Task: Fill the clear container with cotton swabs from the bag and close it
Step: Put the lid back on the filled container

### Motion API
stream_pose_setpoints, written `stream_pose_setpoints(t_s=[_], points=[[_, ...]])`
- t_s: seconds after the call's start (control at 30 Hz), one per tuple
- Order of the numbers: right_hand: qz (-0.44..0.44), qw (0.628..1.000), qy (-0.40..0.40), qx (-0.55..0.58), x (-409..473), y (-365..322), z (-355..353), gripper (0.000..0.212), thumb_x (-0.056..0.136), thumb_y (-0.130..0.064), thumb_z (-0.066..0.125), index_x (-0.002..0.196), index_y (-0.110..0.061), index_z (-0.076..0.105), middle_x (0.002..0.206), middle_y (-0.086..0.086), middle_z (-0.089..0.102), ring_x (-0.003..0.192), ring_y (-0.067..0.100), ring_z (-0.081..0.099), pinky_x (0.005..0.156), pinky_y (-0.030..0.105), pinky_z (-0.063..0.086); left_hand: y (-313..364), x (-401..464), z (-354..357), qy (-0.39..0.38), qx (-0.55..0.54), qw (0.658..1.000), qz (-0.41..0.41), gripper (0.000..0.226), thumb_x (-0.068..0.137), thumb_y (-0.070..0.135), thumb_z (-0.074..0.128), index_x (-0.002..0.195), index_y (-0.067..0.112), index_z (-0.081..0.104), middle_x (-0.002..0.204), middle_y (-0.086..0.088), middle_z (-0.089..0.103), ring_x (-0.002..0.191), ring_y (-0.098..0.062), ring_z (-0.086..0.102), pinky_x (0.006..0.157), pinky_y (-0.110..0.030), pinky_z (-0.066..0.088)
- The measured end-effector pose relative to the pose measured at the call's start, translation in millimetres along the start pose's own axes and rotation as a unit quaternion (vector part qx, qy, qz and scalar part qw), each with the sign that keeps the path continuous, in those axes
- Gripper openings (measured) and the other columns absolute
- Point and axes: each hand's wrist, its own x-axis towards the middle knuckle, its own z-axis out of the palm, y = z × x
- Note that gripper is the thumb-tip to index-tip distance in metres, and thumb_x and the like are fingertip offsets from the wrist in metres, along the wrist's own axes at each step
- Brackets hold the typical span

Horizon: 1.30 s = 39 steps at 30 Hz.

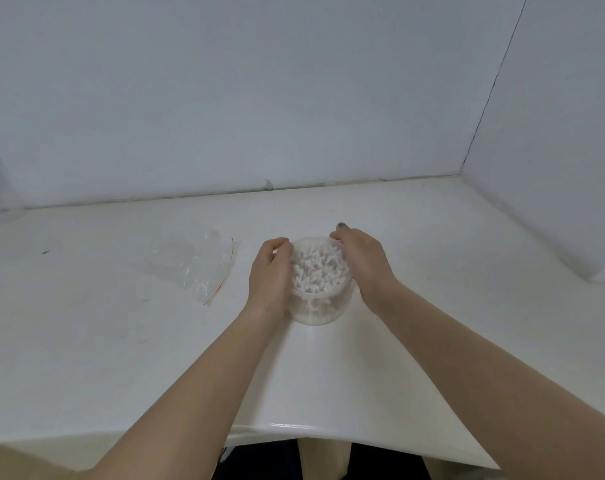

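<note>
Your left hand (270, 271) and right hand (361, 261) curl around the rim of the clear container (318, 306), mid-table and packed with cotton swabs (316, 268). Whether a lid is seated, I cannot tell. Press evenly all round. The empty bag (193, 265) lies left.

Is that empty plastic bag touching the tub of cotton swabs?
Apart. The head view shows the plastic bag lying flat to the left, with bare table and the left hand between it and the clear container.
</note>
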Motion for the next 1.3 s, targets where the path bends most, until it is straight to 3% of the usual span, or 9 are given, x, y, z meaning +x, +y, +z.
stream_pose_setpoints(t_s=[0.1, 0.17, 0.37, 0.47, 0.6, 0.77, 0.87, 0.97, 1.3], points=[[-0.005, 0.998, -0.011, -0.060, 0.3, -12.0, 4.0, 0.048, 0.098, -0.047, 0.038, 0.103, -0.008, 0.066, 0.102, 0.008, 0.071, 0.098, 0.025, 0.067, 0.092, 0.042, 0.051, -1.4, -6.9, 4.2, 0.009, 0.068, 0.995, 0.074, 0.029, 0.101, 0.029, 0.056, 0.130, 0.026, 0.060, 0.117, 0.013, 0.064, 0.104, -0.005, 0.061, 0.085, -0.020, 0.045], [-0.030, 0.993, 0.017, -0.112, -4.5, -8.0, 12.4, 0.051, 0.100, -0.045, 0.035, 0.096, -0.002, 0.063, 0.094, 0.011, 0.070, 0.089, 0.025, 0.066, 0.081, 0.037, 0.049, -5.3, -11.2, 7.1, 0.015, 0.116, 0.986, 0.118, 0.032, 0.101, 0.025, 0.055, 0.132, 0.023, 0.062, 0.118, 0.012, 0.066, 0.108, -0.008, 0.061, 0.092, -0.022, 0.046], [-0.050, 0.992, 0.097, -0.070, -10.3, 4.3, 20.9, 0.052, 0.102, -0.044, 0.037, 0.088, 0.001, 0.057, 0.079, 0.010, 0.065, 0.075, 0.026, 0.061, 0.071, 0.035, 0.047, -7.9, -5.6, 7.3, 0.028, 0.118, 0.985, 0.124, 0.029, 0.104, 0.022, 0.047, 0.125, 0.025, 0.067, 0.115, 0.015, 0.070, 0.109, -0.006, 0.063, 0.089, -0.016, 0.047], [-0.009, 0.997, 0.073, -0.010, -9.1, -2.5, 18.7, 0.046, 0.101, -0.047, 0.036, 0.095, -0.012, 0.065, 0.090, 0.000, 0.070, 0.088, 0.018, 0.066, 0.078, 0.036, 0.049, -9.0, 1.3, 5.9, 0.026, 0.134, 0.985, 0.106, 0.024, 0.103, 0.034, 0.051, 0.122, 0.020, 0.055, 0.114, 0.006, 0.062, 0.105, -0.015, 0.060, 0.089, -0.029, 0.046], [-0.007, 0.996, 0.072, 0.059, -19.5, 6.5, 7.4, 0.030, 0.103, -0.045, 0.038, 0.099, -0.028, 0.063, 0.096, -0.014, 0.065, 0.094, 0.006, 0.062, 0.075, 0.027, 0.046, -17.9, -12.8, -2.9, 0.056, 0.103, 0.989, 0.089, 0.043, 0.088, 0.050, 0.062, 0.108, 0.018, 0.041, 0.108, -0.001, 0.050, 0.096, -0.019, 0.055, 0.083, -0.032, 0.045], [0.012, 0.990, 0.065, 0.124, -26.3, 18.4, 19.3, 0.036, 0.104, -0.043, 0.036, 0.132, -0.033, 0.056, 0.126, -0.010, 0.063, 0.117, 0.012, 0.060, 0.104, 0.037, 0.048, -18.5, -15.7, 4.9, -0.026, 0.097, 0.991, 0.094, 0.042, 0.098, 0.030, 0.065, 0.126, 0.020, 0.035, 0.123, 0.002, 0.053, 0.114, -0.014, 0.060, 0.096, -0.035, 0.054], [-0.006, 0.993, 0.063, 0.095, -12.5, 10.2, 23.1, 0.043, 0.107, -0.036, 0.030, 0.149, -0.029, 0.038, 0.140, -0.005, 0.051, 0.128, 0.016, 0.051, 0.105, 0.032, 0.043, -9.9, 5.4, 10.0, -0.050, 0.124, 0.986, 0.096, 0.046, 0.101, 0.027, 0.062, 0.138, 0.018, 0.035, 0.129, 0.000, 0.054, 0.117, -0.018, 0.059, 0.100, -0.034, 0.051], [-0.017, 0.996, 0.069, 0.057, 17.2, 6.4, 31.3, 0.048, 0.106, -0.034, 0.034, 0.153, -0.026, 0.030, 0.147, 0.000, 0.046, 0.131, 0.021, 0.049, 0.110, 0.040, 0.043, -1.8, 40.2, 14.7, -0.064, 0.135, 0.986, 0.078, 0.056, 0.102, 0.027, 0.060, 0.150, 0.017, 0.032, 0.133, -0.001, 0.055, 0.120, -0.020, 0.058, 0.105, -0.035, 0.048], [-0.042, 0.995, 0.082, -0.028, 156.3, -12.6, 56.3, 0.049, 0.106, -0.028, 0.034, 0.153, -0.017, 0.030, 0.150, 0.008, 0.047, 0.135, 0.027, 0.046, 0.113, 0.036, 0.035, 15.6, 176.8, 46.0, -0.080, 0.102, 0.991, 0.037, 0.061, 0.103, 0.032, 0.059, 0.154, 0.022, 0.027, 0.139, -0.002, 0.056, 0.121, -0.021, 0.062, 0.106, -0.036, 0.051]])
